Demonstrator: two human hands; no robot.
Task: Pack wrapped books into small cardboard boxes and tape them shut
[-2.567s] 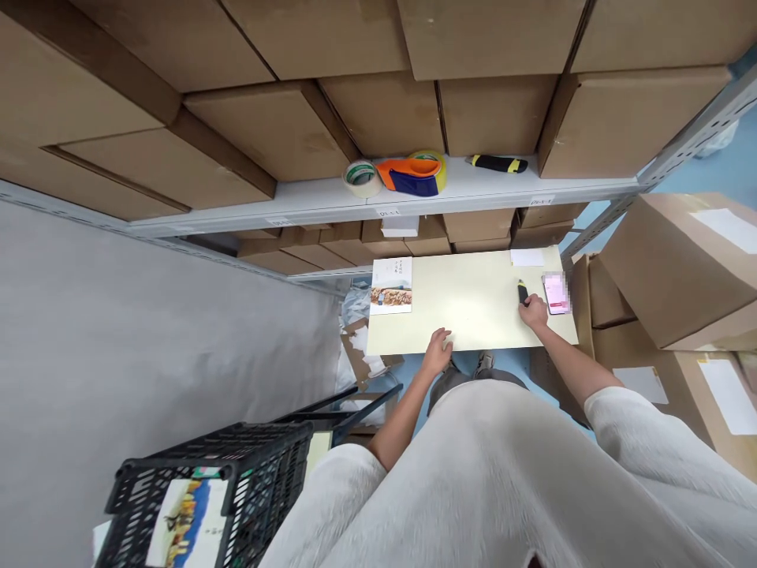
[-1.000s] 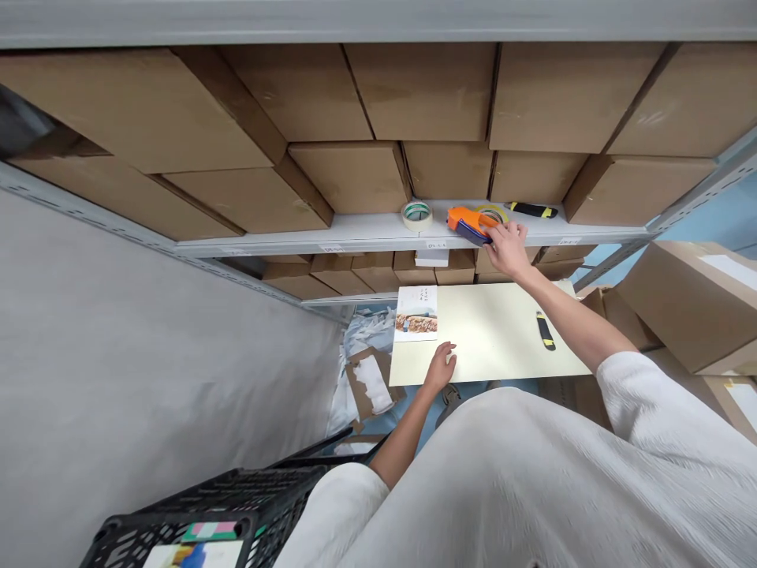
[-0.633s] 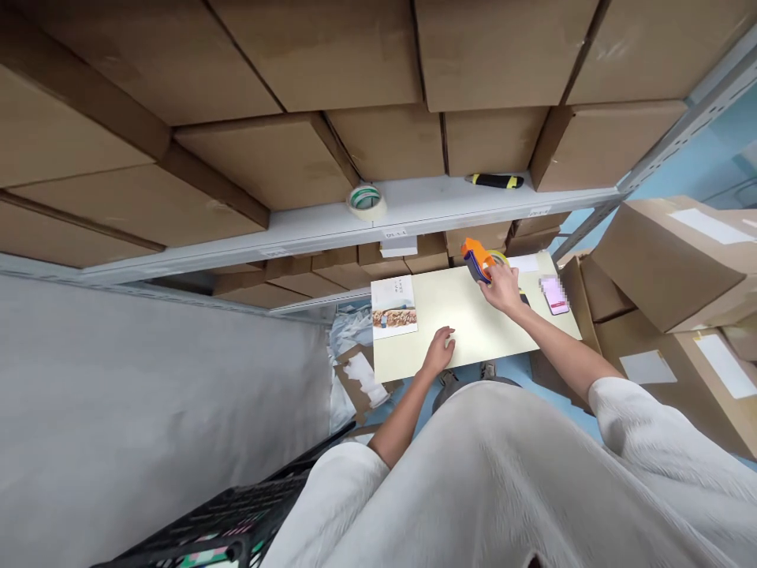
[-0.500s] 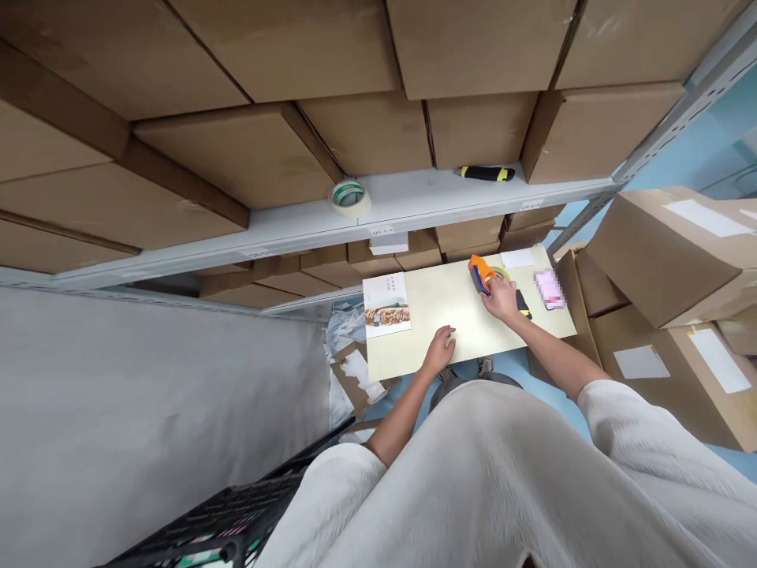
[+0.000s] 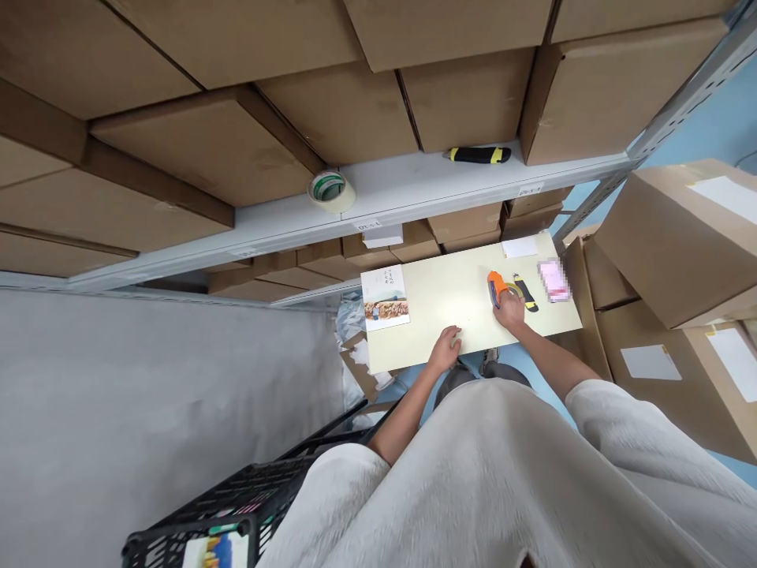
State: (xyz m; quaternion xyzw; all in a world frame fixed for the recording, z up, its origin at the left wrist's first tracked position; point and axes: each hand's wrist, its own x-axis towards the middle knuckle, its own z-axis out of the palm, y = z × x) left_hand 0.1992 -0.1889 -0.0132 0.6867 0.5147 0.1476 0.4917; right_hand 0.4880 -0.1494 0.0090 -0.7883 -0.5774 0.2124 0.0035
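My right hand [image 5: 509,311] is closed round an orange tape dispenser [image 5: 497,284] with a dark side and a yellowish roll, low over the cream tabletop [image 5: 438,296]. Just right of that hand lies a black and yellow utility knife [image 5: 525,293]. My left hand [image 5: 446,349] lies at the table's near edge, holding nothing, its fingers apart. A book [image 5: 385,298] with a landscape picture on its cover lies on the table's left end. On the right end are a pink, blurred-out item [image 5: 554,280] and a white slip of paper [image 5: 520,247].
Cardboard boxes [image 5: 348,118] fill the metal shelf [image 5: 402,185] ahead. A tape roll [image 5: 332,192] and a second utility knife [image 5: 479,155] sit on its edge. More boxes [image 5: 662,371] stand at the right. A black plastic crate [image 5: 254,489] is at my lower left.
My right hand has drawn the tape dispenser nearer to me and slightly right, uncovering more of the knife beside it. My left hand stays at the table's edge. The view has shifted slightly.
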